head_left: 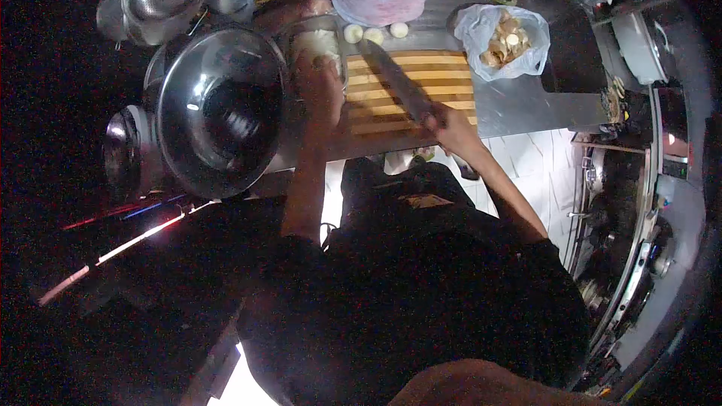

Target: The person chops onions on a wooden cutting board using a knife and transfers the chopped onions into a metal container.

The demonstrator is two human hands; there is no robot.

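I recorded my right hand (453, 130) closed around the knife (400, 84) over the striped board (450, 80), my left hand (325, 84) at the container (344, 53), its grip too blurred to judge.

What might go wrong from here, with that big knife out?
Two risks, as far as I can judge. The long, dark-bladed knife in the right hand slants across the striped wooden cutting board; the left hand, at the clear rectangular container alongside, could get nicked on its way back. Also, the three round, pale, onion-like pieces sit loose near the blade's tip, so a nudge might roll them.
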